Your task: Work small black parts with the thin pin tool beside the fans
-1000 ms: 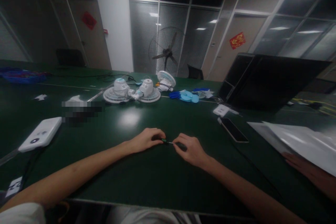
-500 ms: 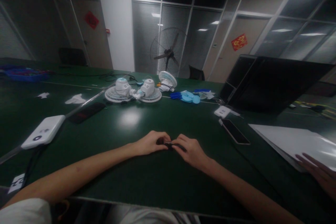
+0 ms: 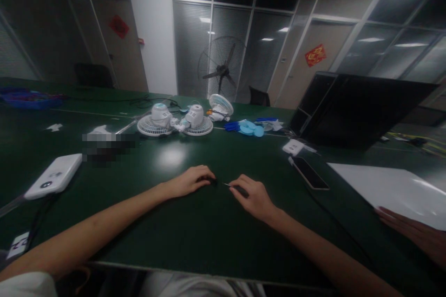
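My left hand (image 3: 192,180) rests on the green table (image 3: 216,241), its thumb and fingers pinched on a small dark part (image 3: 213,181). That part is too small and dim for me to name. In my right hand (image 3: 253,196) is a screwdriver (image 3: 241,190) with a dark handle, its thin metal shaft pointing left toward the part. A short gap separates the screwdriver's tip from the part.
Beyond my hands lie white fans (image 3: 158,123), blue gloves (image 3: 232,126) and light-blue pieces (image 3: 251,128). A phone (image 3: 310,172) and a monitor (image 3: 362,106) stand to the right. Another person's hand (image 3: 407,227) touches white sheets (image 3: 390,185). A white device (image 3: 55,176) is at left.
My hands came together half a second ago and are now apart again. My left hand has moved left with the small part; the screwdriver stays in my right hand. The other person's hand shifted.
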